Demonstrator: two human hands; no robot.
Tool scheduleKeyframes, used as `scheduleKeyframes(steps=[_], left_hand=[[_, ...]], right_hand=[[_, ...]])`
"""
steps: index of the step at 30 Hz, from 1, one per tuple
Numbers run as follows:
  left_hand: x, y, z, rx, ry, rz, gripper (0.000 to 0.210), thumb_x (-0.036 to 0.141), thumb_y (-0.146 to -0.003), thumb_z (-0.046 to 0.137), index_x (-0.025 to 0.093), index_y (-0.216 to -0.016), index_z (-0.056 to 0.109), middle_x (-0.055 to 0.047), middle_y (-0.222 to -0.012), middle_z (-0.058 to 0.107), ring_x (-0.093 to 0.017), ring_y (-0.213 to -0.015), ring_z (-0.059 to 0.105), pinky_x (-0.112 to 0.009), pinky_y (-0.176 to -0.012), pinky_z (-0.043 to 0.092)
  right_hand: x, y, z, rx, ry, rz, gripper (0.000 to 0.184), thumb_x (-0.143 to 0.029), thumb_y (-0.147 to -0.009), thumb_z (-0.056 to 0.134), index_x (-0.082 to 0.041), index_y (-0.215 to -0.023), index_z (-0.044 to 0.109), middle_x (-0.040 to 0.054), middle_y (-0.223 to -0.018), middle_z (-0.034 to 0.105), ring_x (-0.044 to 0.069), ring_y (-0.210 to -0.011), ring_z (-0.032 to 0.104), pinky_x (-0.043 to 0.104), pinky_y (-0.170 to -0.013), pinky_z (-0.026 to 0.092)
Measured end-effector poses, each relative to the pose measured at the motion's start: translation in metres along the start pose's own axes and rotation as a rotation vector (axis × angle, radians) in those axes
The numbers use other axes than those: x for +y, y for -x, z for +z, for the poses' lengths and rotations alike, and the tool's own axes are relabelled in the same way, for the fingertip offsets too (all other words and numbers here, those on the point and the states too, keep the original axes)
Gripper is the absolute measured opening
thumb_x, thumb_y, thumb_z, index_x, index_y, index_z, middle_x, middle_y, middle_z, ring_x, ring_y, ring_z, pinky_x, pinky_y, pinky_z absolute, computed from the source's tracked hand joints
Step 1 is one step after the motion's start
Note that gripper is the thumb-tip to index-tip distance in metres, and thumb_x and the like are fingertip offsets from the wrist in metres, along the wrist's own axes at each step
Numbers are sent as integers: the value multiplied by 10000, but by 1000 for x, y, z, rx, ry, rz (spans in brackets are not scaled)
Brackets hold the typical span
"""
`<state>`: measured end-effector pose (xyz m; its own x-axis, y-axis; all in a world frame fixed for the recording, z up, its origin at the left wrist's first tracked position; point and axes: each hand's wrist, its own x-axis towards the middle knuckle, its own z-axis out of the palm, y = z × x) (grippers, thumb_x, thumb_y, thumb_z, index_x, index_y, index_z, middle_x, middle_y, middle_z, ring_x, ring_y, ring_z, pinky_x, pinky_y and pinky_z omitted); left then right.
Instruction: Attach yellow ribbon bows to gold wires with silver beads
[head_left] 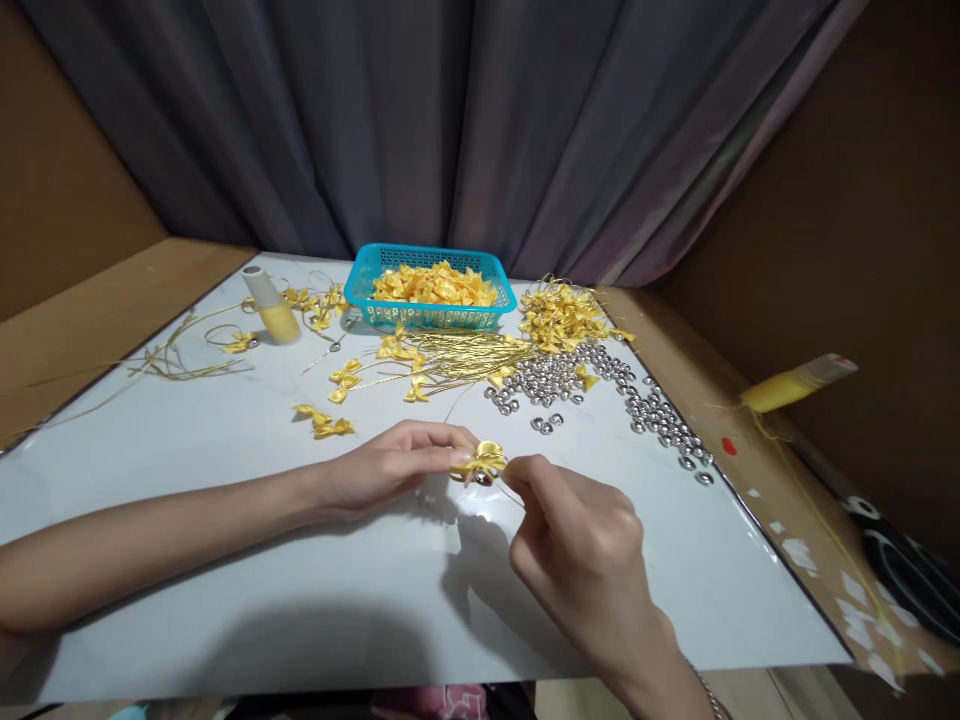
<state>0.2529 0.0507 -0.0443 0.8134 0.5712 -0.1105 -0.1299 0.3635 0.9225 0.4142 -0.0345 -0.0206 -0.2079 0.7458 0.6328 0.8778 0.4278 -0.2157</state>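
Between the thumb and fingers of my left hand (401,462) is a yellow ribbon bow (491,456), held just above the white sheet. A shiny silver bead (484,478) sits at the bow's lower middle. My right hand (581,540) is closed in a pinch at the bow's right side, on a thin cord (513,493) that passes by its fingertips. The fingertips partly hide the cord and the bow's ends.
A blue basket (431,320) of yellow bows stands at the back. Gold cords (472,352), finished bows (566,315) and silver beads (544,378) lie before it. Thread spools stand left (274,308) and lie right (795,385). Black-handled scissors (911,575) lie at far right.
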Motion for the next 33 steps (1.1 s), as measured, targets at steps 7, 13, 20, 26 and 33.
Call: scheduleKeyframes(steps=[7,13,20,26,33], left_hand=[[-1,1,-1,10,51,-13,123,243,-816,587,140,-764,630,-31,-829,529,-144,-781,448,-267,-726,308],[-2,0,0,21,45,-3,134,244,-820,582,135,-755,626,-31,-826,531,-147,-785,450,-267,-731,311],[-6,0,4,16,35,-30,140,259,-822,574,133,-780,618,-32,-815,542,-151,-797,470,-277,-759,333],[-2,0,5,76,-202,77,167,270,-873,516,149,-802,608,-28,-865,529,-152,-841,478,-292,-790,342],[0,2,5,74,-467,193,182,270,-888,486,156,-793,591,-42,-931,513,-174,-927,473,-337,-864,337]], right_hand=[[2,-2,2,5,35,-29,251,2,-581,318,-201,-631,457,-22,-467,379,134,-410,291,265,-411,239],[0,-2,5,30,3,-8,255,8,-607,313,-191,-638,470,-28,-475,369,122,-408,295,245,-410,246],[-3,-5,9,15,-46,14,246,-9,-660,309,-182,-651,483,-20,-471,419,115,-391,332,235,-391,258],[4,0,7,-112,-252,174,166,-71,-818,357,-171,-826,490,-9,-580,544,103,-452,477,199,-443,358],[7,12,8,-150,-464,279,188,-81,-839,369,-207,-975,340,-46,-614,534,97,-494,499,169,-494,411]])
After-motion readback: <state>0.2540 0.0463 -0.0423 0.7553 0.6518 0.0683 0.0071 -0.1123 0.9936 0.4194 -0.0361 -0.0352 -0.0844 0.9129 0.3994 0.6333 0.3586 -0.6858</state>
